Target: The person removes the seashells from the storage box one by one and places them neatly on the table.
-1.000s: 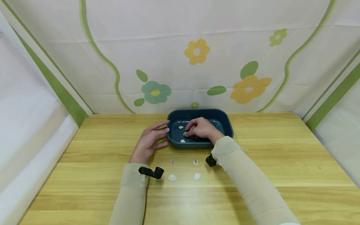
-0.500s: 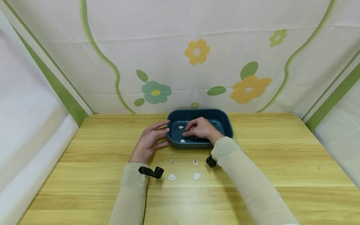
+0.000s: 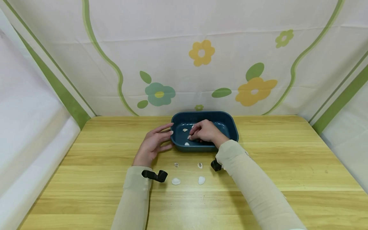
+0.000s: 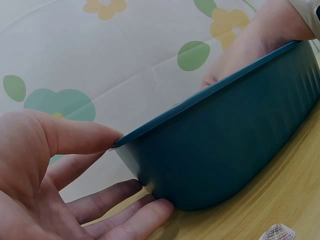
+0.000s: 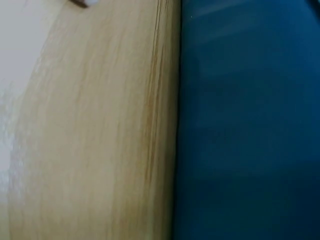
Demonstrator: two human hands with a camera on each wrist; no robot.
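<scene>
A dark blue basin (image 3: 234,127) stands at the back of the wooden table, with several small white seashells inside. My left hand (image 3: 152,143) touches its left end; in the left wrist view the thumb (image 4: 85,136) meets the rim and the other fingers, fairly straight, lie against the outer wall. Inside the basin, my right hand (image 3: 205,131) has its fingers curled down and pinches a small seashell (image 3: 189,137) at the fingertips. Near it lie a pale shell (image 3: 185,130) and a white shell (image 3: 187,144). The palm side of the right hand is hidden.
On the table in front of the basin lie two small shells, a left one (image 3: 176,165) and a right one (image 3: 200,165). Closer are two larger white shells, a ribbed one (image 3: 176,181) and a smoother one (image 3: 201,180). A flowered cloth (image 3: 172,64) hangs right behind the basin.
The right fingertips shift slightly over the small seashell in the basin, covering it half a second ago and showing it again now. The left hand and the basin stay put.
</scene>
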